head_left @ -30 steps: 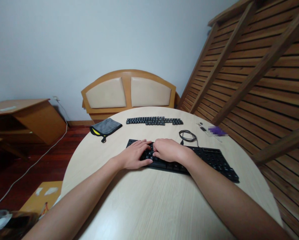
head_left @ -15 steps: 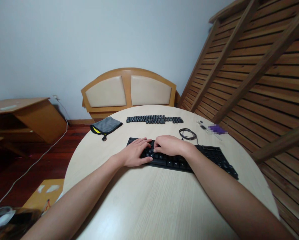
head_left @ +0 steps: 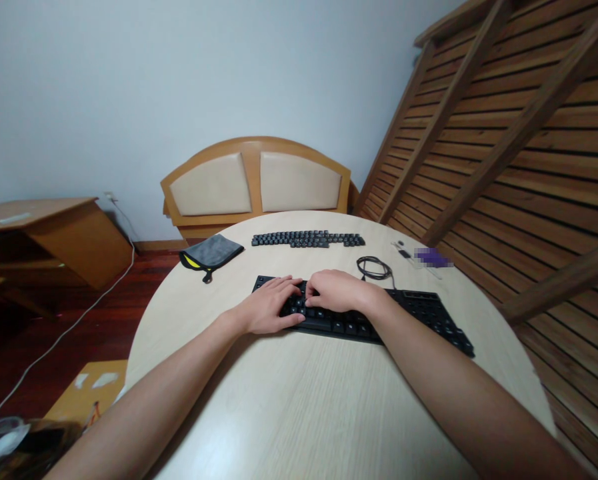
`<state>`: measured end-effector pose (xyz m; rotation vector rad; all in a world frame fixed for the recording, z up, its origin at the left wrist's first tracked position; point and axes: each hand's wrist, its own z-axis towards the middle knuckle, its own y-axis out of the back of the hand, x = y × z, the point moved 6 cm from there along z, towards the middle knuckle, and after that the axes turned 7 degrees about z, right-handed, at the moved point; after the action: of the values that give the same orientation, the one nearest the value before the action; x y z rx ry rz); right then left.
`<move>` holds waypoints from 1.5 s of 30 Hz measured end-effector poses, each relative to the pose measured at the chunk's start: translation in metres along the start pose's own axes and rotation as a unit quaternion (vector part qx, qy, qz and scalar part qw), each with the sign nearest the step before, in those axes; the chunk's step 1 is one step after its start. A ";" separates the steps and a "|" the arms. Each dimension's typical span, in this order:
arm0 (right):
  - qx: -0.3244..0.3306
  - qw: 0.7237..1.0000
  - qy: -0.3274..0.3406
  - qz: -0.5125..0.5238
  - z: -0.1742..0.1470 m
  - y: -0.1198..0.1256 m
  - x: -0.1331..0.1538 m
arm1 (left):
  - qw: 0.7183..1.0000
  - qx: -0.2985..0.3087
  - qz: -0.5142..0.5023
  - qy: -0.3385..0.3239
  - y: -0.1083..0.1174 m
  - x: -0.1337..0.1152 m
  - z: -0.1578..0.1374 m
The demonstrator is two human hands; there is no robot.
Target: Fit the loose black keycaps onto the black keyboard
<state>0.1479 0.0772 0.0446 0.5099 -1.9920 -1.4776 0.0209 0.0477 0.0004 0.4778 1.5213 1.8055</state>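
Note:
A black keyboard (head_left: pixel 436 320) lies slantwise on the round table in the head view, its middle hidden beneath my hands and right forearm. My left hand (head_left: pixel 271 305) rests over its left part, thumb and fingers spread. Just beside it, my right hand (head_left: pixel 336 291) is curled, fingertips pressed together and down at the keys; anything between them is too small or hidden to name. White-marked keys show around the fingertips, while the right section looks dark. Farther back, several loose black keycaps (head_left: pixel 309 239) are lined up in rows.
The pale table (head_left: pixel 279 407) also carries a grey cloth (head_left: pixel 213 251) with a yellow-and-black edge, the coiled keyboard cable (head_left: pixel 373 268), and a blurred purple item (head_left: pixel 433 257) beside small parts. A wooden slatted frame (head_left: pixel 529 133) leans close on the right.
The view has shifted very slightly. Both hands stay in nearly the same place on the keyboard, and nothing else has visibly moved.

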 end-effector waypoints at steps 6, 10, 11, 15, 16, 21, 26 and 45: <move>-0.007 1.000 0.001 -0.010 -0.001 0.000 0.002 | 1.000 0.002 -0.001 0.001 0.000 -0.001 0.000; -0.007 1.000 0.005 -0.022 -0.002 -0.001 0.007 | 1.000 0.000 -0.001 -0.002 0.000 -0.001 0.001; -0.008 1.000 0.007 -0.025 -0.003 -0.001 0.008 | 1.000 0.000 0.000 -0.002 0.000 -0.001 0.001; -0.015 1.000 -0.002 -0.028 -0.003 0.001 0.009 | 1.000 -0.001 -0.005 0.002 0.001 -0.001 0.001; -0.015 1.000 -0.004 -0.024 -0.003 0.001 0.008 | 1.000 -0.001 -0.006 0.003 0.001 -0.001 0.001; -0.009 1.000 0.001 -0.005 -0.002 0.001 0.006 | 1.000 0.011 0.006 0.007 0.000 -0.001 0.000; -0.024 0.999 -0.017 -0.030 -0.003 0.001 0.011 | 1.000 0.010 0.011 0.006 0.001 -0.002 0.001; -0.104 0.991 -0.085 -0.014 0.075 0.022 -0.038 | 1.000 0.009 0.024 0.018 0.002 -0.004 0.000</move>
<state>0.1276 0.1620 0.0414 0.3330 -1.9323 -1.7737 0.0231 0.0450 0.0027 0.4976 1.5645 1.8466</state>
